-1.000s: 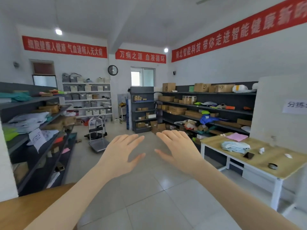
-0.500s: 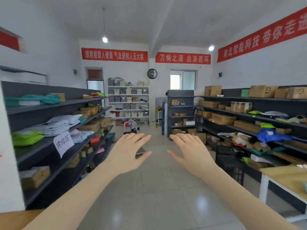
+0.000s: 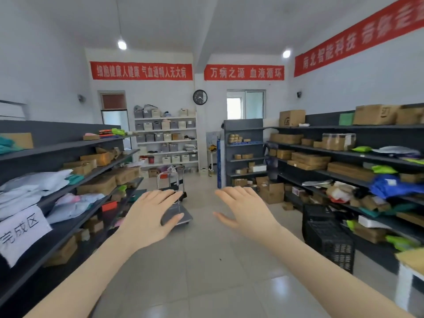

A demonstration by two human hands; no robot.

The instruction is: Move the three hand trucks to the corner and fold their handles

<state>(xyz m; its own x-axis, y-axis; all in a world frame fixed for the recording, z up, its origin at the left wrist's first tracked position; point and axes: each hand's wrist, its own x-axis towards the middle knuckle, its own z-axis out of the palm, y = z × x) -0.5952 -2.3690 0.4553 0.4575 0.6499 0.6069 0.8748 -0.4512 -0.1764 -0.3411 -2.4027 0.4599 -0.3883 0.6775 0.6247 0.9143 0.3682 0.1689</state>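
Down the aisle stand hand trucks with grey platforms and upright metal handles. The nearest hand truck (image 3: 181,215) shows its platform just beyond my left hand; a second hand truck (image 3: 171,180) stands behind it with its handle up. My left hand (image 3: 152,216) and my right hand (image 3: 246,211) are both raised in front of me, palms down, fingers apart, holding nothing. Both hands are well short of the trucks. My left hand hides part of the nearest platform.
Dark shelving (image 3: 75,180) full of parcels lines the left side, and more shelving (image 3: 344,157) lines the right. A black plastic crate (image 3: 328,235) stands on the floor at the right. A white shelf unit (image 3: 166,141) and a dark end shelf (image 3: 244,154) stand at the back.
My view has swung left and moved forward down the aisle. The wooden table has slid out at the right, and the hand trucks now sit near the centre. Both hands stay raised and open.
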